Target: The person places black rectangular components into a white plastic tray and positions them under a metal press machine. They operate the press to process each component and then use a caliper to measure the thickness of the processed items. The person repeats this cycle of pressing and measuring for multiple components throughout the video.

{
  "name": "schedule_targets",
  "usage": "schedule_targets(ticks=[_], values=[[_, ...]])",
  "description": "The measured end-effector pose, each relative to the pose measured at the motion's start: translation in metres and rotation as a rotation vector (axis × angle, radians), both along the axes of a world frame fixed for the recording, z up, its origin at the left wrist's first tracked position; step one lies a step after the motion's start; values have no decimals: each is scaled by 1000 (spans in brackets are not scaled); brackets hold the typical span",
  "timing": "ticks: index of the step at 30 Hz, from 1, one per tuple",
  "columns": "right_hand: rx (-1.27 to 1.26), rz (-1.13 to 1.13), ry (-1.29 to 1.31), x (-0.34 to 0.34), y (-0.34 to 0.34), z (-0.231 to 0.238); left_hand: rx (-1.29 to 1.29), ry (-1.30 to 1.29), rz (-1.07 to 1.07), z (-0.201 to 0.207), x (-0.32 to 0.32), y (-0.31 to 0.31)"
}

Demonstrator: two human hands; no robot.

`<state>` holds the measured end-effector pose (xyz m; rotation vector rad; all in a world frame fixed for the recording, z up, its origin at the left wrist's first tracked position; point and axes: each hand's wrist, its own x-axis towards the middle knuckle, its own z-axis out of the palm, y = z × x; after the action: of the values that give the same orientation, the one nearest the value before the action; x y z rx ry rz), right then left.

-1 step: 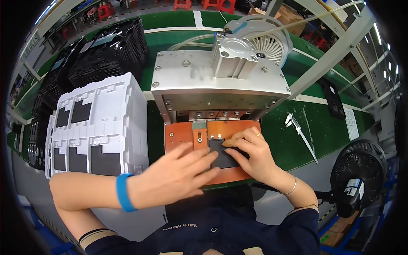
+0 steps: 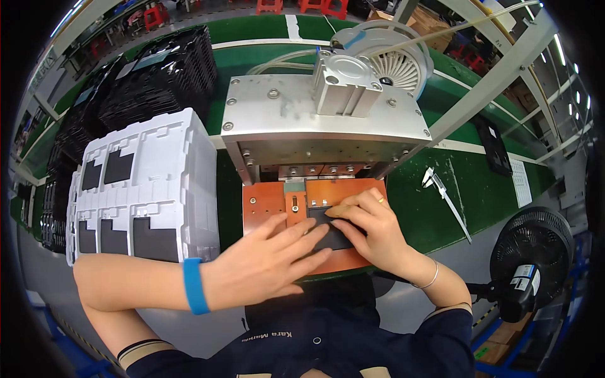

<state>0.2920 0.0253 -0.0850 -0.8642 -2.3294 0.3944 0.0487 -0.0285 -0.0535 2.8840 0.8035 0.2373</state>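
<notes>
A black flat piece (image 2: 335, 239) lies on the orange base plate (image 2: 265, 197) of a metal press (image 2: 315, 126). My left hand (image 2: 261, 261) is open, its fingers spread and their tips over the piece's left side; whether they touch it I cannot make out. From the right, my right hand (image 2: 372, 227) bends over the same piece, thumb and fingertips drawn together at its upper part. Part of the piece is hidden under both hands. Above the base plate's back edge sits the press head, with a square metal cylinder (image 2: 348, 88) on top.
White trays (image 2: 142, 176) holding black pieces are stacked at left, with black trays (image 2: 157, 82) behind. A caliper (image 2: 449, 205) lies on the green tabletop (image 2: 416, 195) at right. A black fan (image 2: 532, 252) stands at the lower right. A slanted metal post (image 2: 485, 82) rises beyond the press.
My left hand has shifted slightly to the right, its fingers reaching further over the black piece. The right hand has moved very slightly left, still at the piece.
</notes>
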Motion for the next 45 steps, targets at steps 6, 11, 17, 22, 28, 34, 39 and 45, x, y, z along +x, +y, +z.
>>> schedule_targets(ticks=[6,11,17,22,28,34,39,45], values=[[122,39,-138,-5,5,-13,-34,170,-64,-7,8,1],[165,57,-229,-10,3,-7,-110,196,-48,-5,10,-1],[194,-31,-179,-12,3,-10,-105,205,-50,-2,8,-1],[137,0,-185,-12,5,-10,-115,195,-50,-1,9,2],[38,-64,-79,2,0,-3,-154,174,-35,0,6,3],[-90,8,-124,23,-18,1,-215,142,10,0,5,5],[-31,29,-91,17,7,-1,-172,75,93,0,2,20],[-46,41,-64,13,21,0,-183,51,116,-5,1,30]])
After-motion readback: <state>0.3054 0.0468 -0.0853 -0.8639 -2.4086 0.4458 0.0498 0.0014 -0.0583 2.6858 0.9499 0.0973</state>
